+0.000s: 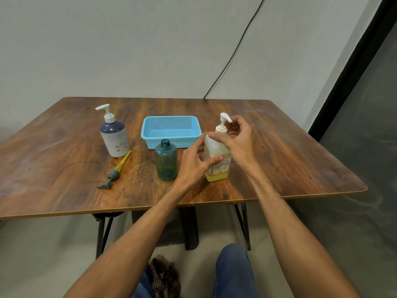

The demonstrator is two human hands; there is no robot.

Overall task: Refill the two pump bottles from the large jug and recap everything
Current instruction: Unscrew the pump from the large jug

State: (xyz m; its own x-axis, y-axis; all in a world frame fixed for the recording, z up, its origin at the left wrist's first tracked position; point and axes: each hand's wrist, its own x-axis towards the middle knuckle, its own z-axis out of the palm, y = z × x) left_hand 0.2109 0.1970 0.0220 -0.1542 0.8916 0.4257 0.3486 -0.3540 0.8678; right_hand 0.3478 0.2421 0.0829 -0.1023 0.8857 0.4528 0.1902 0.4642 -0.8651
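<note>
A white jug (217,166) with a white pump top and a little yellow liquid at its bottom stands right of centre on the wooden table (279,160). My left hand (195,162) grips the jug's body from the left. Above it, my right hand (238,136) has its fingers curled around the jug's pump collar. Just left of the jug stands a teal translucent bottle (166,161), uncapped and upright. Its grey pump with a yellow tube (115,173) lies flat on the table further left. A grey-and-navy pump bottle (113,135), capped with a white pump, stands at the back left.
A light blue perforated basket (171,131) sits behind the teal bottle. A black cable (236,48) runs down the wall to the table's back edge. Below the table's front edge are my knees in blue trousers and a dark patterned cloth (165,276).
</note>
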